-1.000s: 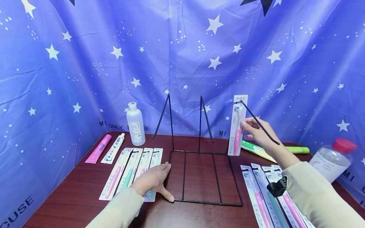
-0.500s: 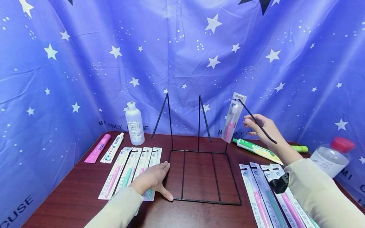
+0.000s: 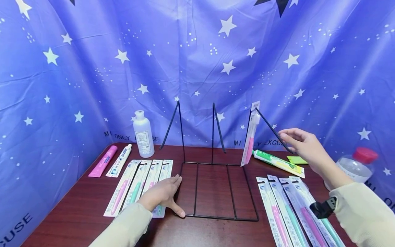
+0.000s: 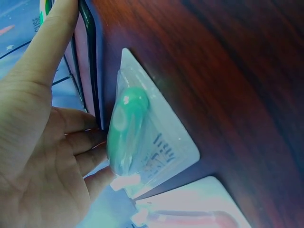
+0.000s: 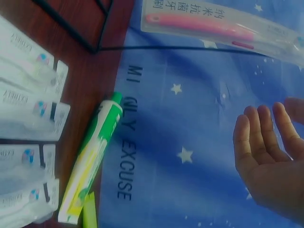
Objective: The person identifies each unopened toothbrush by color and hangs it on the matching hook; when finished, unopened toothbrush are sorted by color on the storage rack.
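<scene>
While a Pink-Handled Toothbrush in a White Card-and-Clear-Plastic Pack (image 3: 250,139) Hangs on a Black Wire Rack (image 3: 216,217), a Bare Right Hand (image 3: 303,144) Is Near It

As the pack hangs slightly tilted at the back end of the rack's slanting black metal right prong (image 3: 267,123), the right hand, its fingers loosely bent, is apart from the pack and by the prong's free end; whether the fingertips touch the metal, I cannot tell. The bare left hand (image 3: 163,193) is spread, its thumb at the front left corner of the rack's base and its fingers along the left side.

Under that hand's edge lies the nearest of four flat packs with pink or green toothbrushes (image 3: 123,187), side by side on the dark red-brown wooden table (image 3: 74,212). Four more pink and green toothbrush packs (image 3: 274,206) lie right of the rack, just below the right forearm. Behind them is a green, white and yellow toothpaste tube (image 3: 279,163); a white plastic bottle with a printed label (image 3: 143,137) stands at the back left.
</scene>
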`<state>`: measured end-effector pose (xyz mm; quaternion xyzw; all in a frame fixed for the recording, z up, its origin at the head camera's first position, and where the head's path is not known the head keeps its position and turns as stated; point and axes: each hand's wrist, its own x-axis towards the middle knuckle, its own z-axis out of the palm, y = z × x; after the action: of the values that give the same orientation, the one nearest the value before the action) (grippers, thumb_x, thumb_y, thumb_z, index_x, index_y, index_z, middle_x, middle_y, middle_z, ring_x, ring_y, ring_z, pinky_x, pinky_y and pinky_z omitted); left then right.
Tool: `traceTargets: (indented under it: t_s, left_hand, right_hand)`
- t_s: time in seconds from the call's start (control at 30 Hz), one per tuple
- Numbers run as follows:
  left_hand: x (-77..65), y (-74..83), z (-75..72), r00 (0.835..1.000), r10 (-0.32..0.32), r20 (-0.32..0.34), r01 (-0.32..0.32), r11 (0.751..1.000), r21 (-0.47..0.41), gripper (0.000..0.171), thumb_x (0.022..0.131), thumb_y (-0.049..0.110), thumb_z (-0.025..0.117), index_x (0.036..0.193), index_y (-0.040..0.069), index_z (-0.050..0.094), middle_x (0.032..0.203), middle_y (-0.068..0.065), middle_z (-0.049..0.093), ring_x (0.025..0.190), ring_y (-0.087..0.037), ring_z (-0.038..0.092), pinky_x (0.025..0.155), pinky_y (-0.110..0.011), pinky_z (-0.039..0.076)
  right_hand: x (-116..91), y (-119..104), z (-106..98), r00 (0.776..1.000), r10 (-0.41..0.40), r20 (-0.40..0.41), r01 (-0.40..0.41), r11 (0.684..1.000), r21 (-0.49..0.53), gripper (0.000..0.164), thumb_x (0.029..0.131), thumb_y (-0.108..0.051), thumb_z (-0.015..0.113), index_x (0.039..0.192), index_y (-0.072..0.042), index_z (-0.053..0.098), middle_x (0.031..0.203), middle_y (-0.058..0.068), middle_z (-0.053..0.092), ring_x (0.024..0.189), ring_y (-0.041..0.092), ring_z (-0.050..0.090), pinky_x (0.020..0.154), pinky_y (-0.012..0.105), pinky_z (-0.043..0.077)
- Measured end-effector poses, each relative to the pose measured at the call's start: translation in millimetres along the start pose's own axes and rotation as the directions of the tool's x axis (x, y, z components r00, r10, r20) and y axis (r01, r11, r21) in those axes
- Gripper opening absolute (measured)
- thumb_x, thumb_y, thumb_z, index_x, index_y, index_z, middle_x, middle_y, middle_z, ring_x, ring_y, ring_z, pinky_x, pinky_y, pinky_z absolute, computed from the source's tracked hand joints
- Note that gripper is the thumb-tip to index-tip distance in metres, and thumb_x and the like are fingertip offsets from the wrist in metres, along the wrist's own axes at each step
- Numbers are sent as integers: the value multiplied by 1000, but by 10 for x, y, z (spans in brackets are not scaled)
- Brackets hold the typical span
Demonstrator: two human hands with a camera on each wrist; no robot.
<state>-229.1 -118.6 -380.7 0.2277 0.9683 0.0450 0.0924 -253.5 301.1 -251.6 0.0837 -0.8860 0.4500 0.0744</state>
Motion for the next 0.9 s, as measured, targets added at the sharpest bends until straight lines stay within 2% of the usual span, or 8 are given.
traceTargets:
  t_s: [0.2,0.4,0.67,0.8,0.9]
  left_hand:
    - [-2,-3,-2,1000,-10,9,10,1000,-1,124,47,68,73,139,-4,30,143,-19,29,131,-30,29,105,-38,27]
    - [5,0,4,1000,-5,7,5,1000,-3,124,48,68,73,139,-4,30,143,-19,29,130,-30,29,105,-39,27]
    - [1,-20,5,1000,-2,-3,2,1000,1,124,48,68,73,139,-5,30,143,-20,29,130,-30,29,105,-38,27]
    - [0,-11,-9,1000,-7,5,7,1000,-7,124,48,68,73,139,-4,30,144,-19,29,131,-30,29,105,-38,27]
    - [-1,-1,-13,1000,-9,11,10,1000,-13,124,48,68,73,139,-4,30,144,-18,28,131,-30,28,105,-38,27]
  right_hand:
    - [-148,173,-157,999,-4,44,2,999,53,37,91,-37,51,119,-13,53,99,-21,60,88,-2,59,71,17,50]
    - [-344,537,-307,998,10,55,-17,992,124,25,92,-22,54,116,-16,58,100,-23,61,87,-1,61,71,14,49]
    - [-629,1088,-445,991,95,99,-108,985,137,19,92,-18,54,109,-25,61,96,-17,64,86,-2,60,71,21,51]
    - [-744,1362,-476,981,153,118,-168,978,126,18,92,-19,54,108,-24,61,96,-18,64,87,-2,59,72,26,52]
    - [-813,1559,-474,973,180,148,-198,973,119,20,92,-18,55,111,-17,62,97,-18,64,87,-1,60,72,27,53]
